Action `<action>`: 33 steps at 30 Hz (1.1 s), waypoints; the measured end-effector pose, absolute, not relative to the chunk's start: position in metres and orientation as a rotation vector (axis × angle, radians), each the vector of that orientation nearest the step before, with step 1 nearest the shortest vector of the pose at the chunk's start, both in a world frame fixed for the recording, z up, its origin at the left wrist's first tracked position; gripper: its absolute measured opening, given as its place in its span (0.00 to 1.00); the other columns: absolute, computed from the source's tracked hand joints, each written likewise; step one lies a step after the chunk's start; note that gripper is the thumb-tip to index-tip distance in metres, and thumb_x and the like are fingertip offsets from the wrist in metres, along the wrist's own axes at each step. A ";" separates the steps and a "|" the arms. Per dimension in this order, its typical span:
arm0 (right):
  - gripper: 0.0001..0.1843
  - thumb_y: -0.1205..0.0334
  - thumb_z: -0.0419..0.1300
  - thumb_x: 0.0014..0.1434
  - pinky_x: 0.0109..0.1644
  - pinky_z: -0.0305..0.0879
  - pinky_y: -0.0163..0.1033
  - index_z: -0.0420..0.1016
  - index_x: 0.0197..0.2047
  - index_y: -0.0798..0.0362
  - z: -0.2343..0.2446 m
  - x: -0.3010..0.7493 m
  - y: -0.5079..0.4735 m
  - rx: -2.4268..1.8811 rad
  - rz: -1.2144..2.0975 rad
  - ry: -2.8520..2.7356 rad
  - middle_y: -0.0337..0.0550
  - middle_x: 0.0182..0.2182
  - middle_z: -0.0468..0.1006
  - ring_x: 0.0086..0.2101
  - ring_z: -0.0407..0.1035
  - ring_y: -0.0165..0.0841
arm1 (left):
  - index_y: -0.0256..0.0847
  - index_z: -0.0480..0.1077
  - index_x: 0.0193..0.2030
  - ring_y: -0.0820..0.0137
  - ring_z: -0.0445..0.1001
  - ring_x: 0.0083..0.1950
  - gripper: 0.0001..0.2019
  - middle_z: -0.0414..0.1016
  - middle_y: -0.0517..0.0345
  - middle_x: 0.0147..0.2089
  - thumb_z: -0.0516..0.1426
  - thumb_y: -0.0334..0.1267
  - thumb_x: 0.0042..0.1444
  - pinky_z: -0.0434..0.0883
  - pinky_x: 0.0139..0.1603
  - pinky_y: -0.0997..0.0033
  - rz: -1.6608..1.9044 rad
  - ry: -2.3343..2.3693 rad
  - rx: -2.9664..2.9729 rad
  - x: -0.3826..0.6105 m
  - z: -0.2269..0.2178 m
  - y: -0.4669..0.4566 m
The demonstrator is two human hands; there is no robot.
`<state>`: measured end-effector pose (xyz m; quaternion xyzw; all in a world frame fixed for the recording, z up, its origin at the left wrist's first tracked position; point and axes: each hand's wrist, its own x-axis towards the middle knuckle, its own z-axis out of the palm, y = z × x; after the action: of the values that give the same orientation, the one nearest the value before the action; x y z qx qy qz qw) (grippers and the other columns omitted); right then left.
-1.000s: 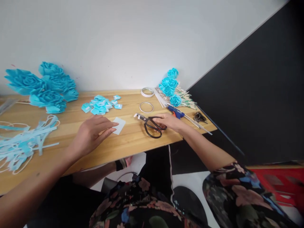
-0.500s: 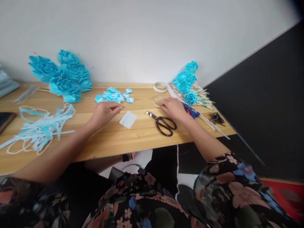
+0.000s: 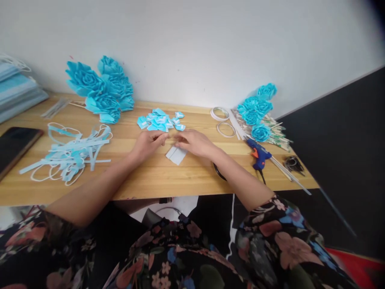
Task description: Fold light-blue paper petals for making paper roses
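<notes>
Left hand, thumb and forefinger close together near the pale square; can't tell if anything thin is pinched. Right hand, fingers curled, tips over the square's upper edge; can't tell if gripping or just touching. Square lies on the table, in front of the folded blue pieces. Step in hand looks like close fingertip work at the square. Next move probably calls for a light pinch, square kept flat. Scissors mostly hidden under right forearm; tape rolls and glue gun off to the right.
</notes>
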<state>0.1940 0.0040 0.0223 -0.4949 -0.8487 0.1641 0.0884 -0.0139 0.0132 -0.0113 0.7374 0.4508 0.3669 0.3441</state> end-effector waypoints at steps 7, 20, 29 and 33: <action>0.07 0.59 0.58 0.59 0.34 0.55 0.35 0.73 0.33 0.53 0.024 0.181 -0.001 -1.456 0.655 -2.293 0.39 0.30 0.76 0.29 0.65 0.29 | 0.39 0.72 0.54 0.60 0.75 0.50 0.27 0.78 0.49 0.50 0.59 0.54 0.53 0.70 0.49 0.63 0.938 0.937 1.778 -0.012 -0.010 0.011; 0.20 0.57 0.54 0.63 0.58 0.61 0.53 0.70 0.57 0.49 0.016 0.250 -0.094 -1.656 0.160 -1.965 0.50 0.52 0.75 0.53 0.67 0.44 | 0.37 0.71 0.35 0.67 0.77 0.37 0.17 0.78 0.56 0.35 0.67 0.46 0.43 0.74 0.40 0.65 1.044 0.859 1.222 -0.013 -0.010 0.013; 0.22 0.61 0.50 0.65 0.57 0.64 0.53 0.68 0.61 0.49 -0.006 0.288 -0.112 -1.847 0.111 -2.145 0.51 0.53 0.73 0.53 0.65 0.45 | 0.36 0.74 0.34 0.70 0.74 0.30 0.18 0.79 0.54 0.34 0.67 0.48 0.43 0.70 0.31 0.68 1.015 0.919 1.250 -0.013 -0.008 0.011; 0.22 0.62 0.50 0.64 0.54 0.65 0.51 0.68 0.61 0.50 -0.007 0.283 -0.104 -1.908 0.044 -2.117 0.52 0.54 0.72 0.52 0.66 0.46 | 0.37 0.75 0.33 0.72 0.72 0.28 0.15 0.77 0.55 0.31 0.66 0.47 0.45 0.67 0.28 0.71 1.006 0.915 1.299 -0.016 -0.012 0.014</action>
<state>0.2833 -0.1036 -0.0073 -0.6622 -0.7350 0.0152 0.1452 -0.0162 0.0137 -0.0116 0.5581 0.3929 0.4319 0.5896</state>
